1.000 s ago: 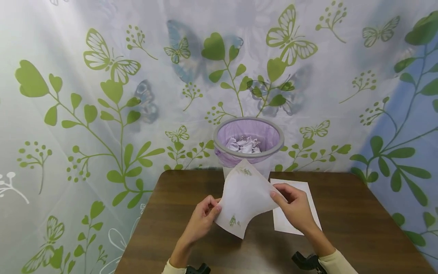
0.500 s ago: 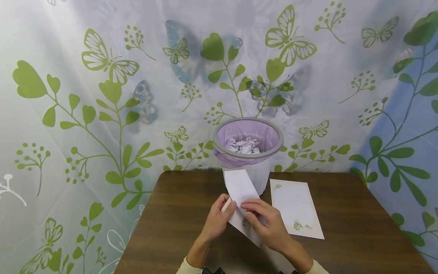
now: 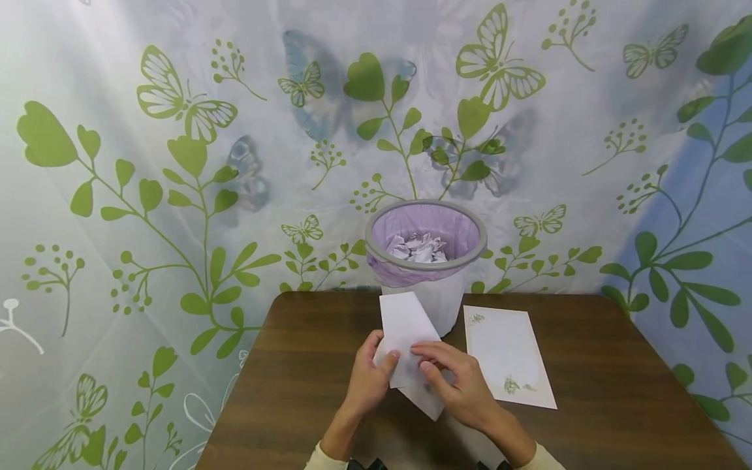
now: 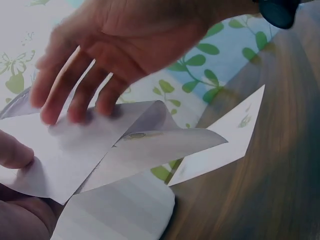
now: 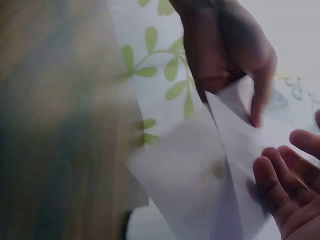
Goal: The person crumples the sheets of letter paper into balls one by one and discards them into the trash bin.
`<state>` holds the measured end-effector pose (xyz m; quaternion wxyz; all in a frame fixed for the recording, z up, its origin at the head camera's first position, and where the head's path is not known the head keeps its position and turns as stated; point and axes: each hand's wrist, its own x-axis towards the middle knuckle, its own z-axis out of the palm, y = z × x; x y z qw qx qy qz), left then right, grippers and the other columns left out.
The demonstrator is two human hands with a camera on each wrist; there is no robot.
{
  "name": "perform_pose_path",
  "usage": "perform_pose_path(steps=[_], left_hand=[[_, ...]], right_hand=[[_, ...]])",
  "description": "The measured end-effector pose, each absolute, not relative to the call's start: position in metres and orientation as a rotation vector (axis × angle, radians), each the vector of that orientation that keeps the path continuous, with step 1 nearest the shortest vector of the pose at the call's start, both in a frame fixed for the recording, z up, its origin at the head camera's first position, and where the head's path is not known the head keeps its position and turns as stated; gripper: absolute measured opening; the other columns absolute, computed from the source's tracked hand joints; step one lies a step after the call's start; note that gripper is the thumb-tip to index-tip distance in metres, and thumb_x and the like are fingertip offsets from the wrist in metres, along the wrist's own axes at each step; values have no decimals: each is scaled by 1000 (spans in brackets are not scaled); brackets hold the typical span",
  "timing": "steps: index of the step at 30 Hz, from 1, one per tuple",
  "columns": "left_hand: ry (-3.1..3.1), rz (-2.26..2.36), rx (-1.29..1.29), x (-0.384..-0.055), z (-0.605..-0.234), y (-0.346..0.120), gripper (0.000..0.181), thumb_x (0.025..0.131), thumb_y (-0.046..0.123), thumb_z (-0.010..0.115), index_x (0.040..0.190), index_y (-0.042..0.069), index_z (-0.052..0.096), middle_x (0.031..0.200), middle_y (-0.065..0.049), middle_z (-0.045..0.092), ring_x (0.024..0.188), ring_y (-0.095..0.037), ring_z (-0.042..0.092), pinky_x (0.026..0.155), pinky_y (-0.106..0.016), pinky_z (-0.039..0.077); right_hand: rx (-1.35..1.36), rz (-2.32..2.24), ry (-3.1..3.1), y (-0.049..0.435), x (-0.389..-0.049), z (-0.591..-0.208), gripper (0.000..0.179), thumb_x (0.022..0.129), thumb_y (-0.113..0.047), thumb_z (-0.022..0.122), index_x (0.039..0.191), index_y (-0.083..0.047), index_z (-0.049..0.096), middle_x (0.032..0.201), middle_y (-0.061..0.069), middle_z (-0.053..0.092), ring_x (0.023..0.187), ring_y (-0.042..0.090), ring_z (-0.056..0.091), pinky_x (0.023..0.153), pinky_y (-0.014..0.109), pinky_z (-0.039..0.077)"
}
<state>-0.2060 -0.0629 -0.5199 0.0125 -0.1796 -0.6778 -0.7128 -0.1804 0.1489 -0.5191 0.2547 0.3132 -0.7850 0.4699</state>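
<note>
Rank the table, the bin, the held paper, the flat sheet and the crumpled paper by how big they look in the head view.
1. Table
2. Bin
3. Held paper and flat sheet: too alike to rank, both partly covered
4. Crumpled paper, partly hidden

A sheet of decorated writing paper [image 3: 408, 333] is folded over on itself, its blank white side uppermost and a greenish printed motif showing on the other layer in the left wrist view. The layers do not line up: a pointed corner sticks out toward the near right. The sheet is held slanting above the brown table, in front of the bin. The left hand [image 3: 369, 375] pinches its left edge, thumb on top; the right hand [image 3: 464, 385] rests its fingertips on the upper layer.
</note>
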Motion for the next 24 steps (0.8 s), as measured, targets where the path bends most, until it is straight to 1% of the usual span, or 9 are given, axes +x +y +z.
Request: perform_pose_path(steps=[2,4,7,12,15,19,24], left_hand=[[-2126,-2189,-566,-207,-521,-66,28,103,-5,61,130,-6,60,118,-34,72,90,-16,75,76,-31,66],[-2132,-2168,-565,-209,-522,-68,27,103,-5,61,130,-5,61,118,-33,72,91,-17,76,75,-32,67],[-2135,-2173,-570,-211,-522,-71,25,104,-5,60,129,-5,60,118,-34,71,92,-19,76,75,-34,67],[-2152,-2207,-590,-214,-521,-75,25,103,-6,59,129,-5,59,116,-35,69,91,-20,75,74,-34,67],[-2187,-2208,-600,-215,-522,-77,27,104,-6,59,131,-4,60,118,-34,69,92,-20,75,75,-34,67],[-2250,-2185,-595,-215,-523,-78,29,105,-3,59,134,-3,61,117,-32,71,91,-21,75,75,-34,67],[-2259,-2207,-597,-214,-526,-77,33,104,-5,58,136,-3,65,116,-30,72,88,-19,75,73,-34,67]], right_hand=[[779,1296,-2141,154,-183,-516,30,99,1,74,127,-9,78,123,3,78,97,10,75,80,17,61],[689,1293,-2159,158,-187,-513,30,98,0,77,127,-10,78,118,2,78,92,8,73,77,20,62],[550,1291,-2224,166,-191,-511,30,100,-6,78,130,-11,77,111,1,77,90,8,74,79,22,62],[437,1489,-2343,177,-197,-510,35,104,-17,76,138,-7,73,118,4,80,100,9,76,85,24,63],[475,1640,-2383,180,-198,-509,38,106,-17,74,141,-4,70,121,10,80,103,10,76,87,25,63],[518,1720,-2396,182,-198,-508,37,107,-12,71,142,0,69,113,11,82,97,11,77,83,25,62],[502,1704,-2336,182,-199,-511,27,103,-3,73,130,0,74,103,10,83,88,10,77,76,25,63]])
